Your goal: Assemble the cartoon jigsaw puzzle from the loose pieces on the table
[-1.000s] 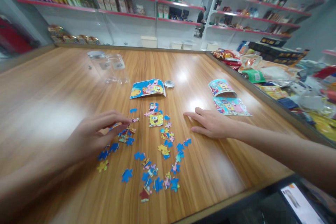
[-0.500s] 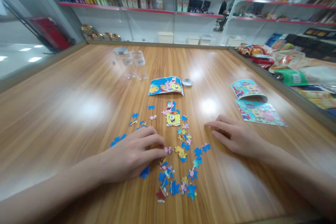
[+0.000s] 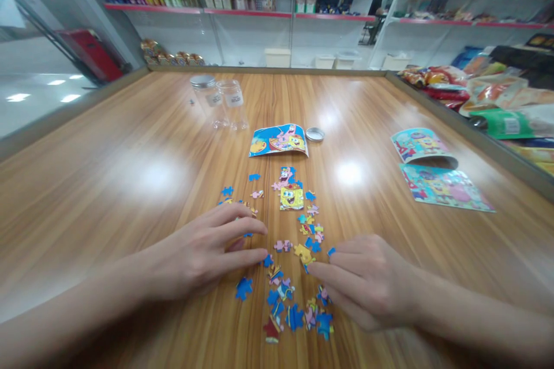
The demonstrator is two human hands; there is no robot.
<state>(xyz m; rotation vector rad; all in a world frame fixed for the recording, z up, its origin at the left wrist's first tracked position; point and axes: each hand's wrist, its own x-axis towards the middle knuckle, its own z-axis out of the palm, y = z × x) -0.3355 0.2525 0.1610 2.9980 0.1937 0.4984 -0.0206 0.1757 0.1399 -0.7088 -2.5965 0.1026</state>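
Loose jigsaw puzzle pieces [image 3: 295, 317] lie scattered along the middle of the table. Above them sits a joined part of the puzzle with a yellow face [image 3: 291, 198] and a pink figure [image 3: 284, 177]. My left hand [image 3: 208, 248] is open with fingers apart, its lower fingertip beside a small blue piece [image 3: 268, 260]. Between the hands lie a pair of pink pieces [image 3: 283, 246] and a yellow joined piece [image 3: 303, 252]. My right hand [image 3: 372, 282] rests low over pieces at the right, fingers stretched out, one fingertip by the yellow piece's lower edge. Some pieces are hidden under it.
Behind the puzzle stands a curved picture sheet [image 3: 279, 141], with a metal lid [image 3: 315, 135] beside it. Two clear jars [image 3: 220, 105] are at the back left. More picture sheets [image 3: 445, 187] lie at right. Packaged snacks [image 3: 497, 92] line the right edge; a person [image 3: 377, 8] is far off.
My right hand has moved left and toward me, onto the pieces at right. My left hand has shifted slightly left, uncovering a blue piece near its fingertip. The view has shifted a little.
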